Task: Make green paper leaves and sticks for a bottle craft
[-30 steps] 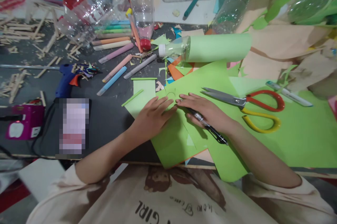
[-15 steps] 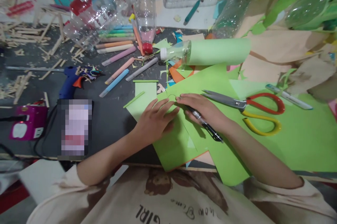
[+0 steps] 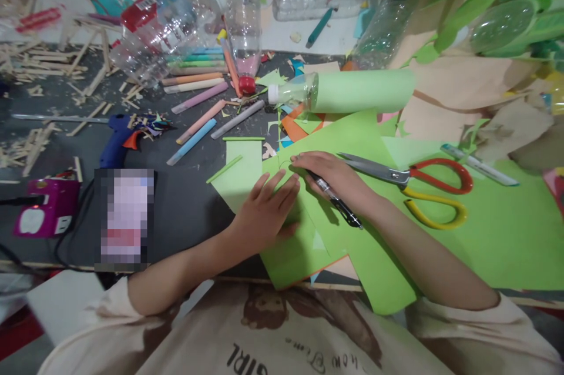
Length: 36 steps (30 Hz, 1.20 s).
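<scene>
Head view: shirt (image 3: 282, 340) print reads "GIRL", upside down.

I see light green paper (image 3: 335, 140) under my hands. The pen (image 3: 335, 201) is black with a clear part. The scissors (image 3: 423, 187) have one red handle and one yellow handle. The glue gun (image 3: 115, 139) is blue with an orange trigger. The table (image 3: 185, 204) is dark grey.
</scene>
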Motion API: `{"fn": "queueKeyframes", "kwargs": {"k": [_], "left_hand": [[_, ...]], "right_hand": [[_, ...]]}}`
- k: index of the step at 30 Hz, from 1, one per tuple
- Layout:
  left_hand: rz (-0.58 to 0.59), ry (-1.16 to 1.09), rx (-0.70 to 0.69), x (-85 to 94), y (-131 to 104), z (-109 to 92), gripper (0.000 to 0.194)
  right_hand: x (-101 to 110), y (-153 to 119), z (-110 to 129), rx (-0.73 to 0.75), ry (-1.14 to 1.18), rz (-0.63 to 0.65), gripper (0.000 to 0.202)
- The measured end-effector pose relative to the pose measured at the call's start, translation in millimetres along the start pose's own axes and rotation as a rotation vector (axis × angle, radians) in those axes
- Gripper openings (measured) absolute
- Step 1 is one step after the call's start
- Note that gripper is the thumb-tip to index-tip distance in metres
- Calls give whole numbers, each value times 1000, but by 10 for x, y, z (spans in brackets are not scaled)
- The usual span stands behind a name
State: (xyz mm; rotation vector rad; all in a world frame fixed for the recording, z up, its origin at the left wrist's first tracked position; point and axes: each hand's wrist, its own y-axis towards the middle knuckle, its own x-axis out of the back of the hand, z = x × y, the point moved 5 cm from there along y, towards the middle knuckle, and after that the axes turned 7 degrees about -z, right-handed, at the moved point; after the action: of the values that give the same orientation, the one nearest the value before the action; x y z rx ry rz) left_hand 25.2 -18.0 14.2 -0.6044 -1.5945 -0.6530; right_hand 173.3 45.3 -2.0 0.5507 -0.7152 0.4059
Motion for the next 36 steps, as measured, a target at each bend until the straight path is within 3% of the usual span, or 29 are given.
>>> {"fn": "queueKeyframes", "kwargs": {"k": [6, 10, 12, 16, 20, 25, 36], "left_hand": [[-36, -18, -16, 3, 7, 11, 64], [-54, 6, -20, 28, 22, 6, 61], [-71, 20, -16, 45, 26, 4, 59], [-90, 32, -2, 61, 27, 2, 52], [-88, 44, 6, 60, 32, 0, 50], [-52, 52, 12, 39, 39, -16, 47], [-83, 67, 13, 31, 36, -42, 45]], "right_hand": [[-36, -7, -40, -29, 22, -17, 36], [88, -29, -77, -45, 133, -193, 28], [182, -32, -100, -101, 230, -250, 33], [259, 13, -143, -260, 389, -207, 44], [261, 36, -206, -395, 591, -350, 39], [87, 42, -135, -567, 621, -210, 14], [72, 87, -57, -632, 461, -174, 9]]}}
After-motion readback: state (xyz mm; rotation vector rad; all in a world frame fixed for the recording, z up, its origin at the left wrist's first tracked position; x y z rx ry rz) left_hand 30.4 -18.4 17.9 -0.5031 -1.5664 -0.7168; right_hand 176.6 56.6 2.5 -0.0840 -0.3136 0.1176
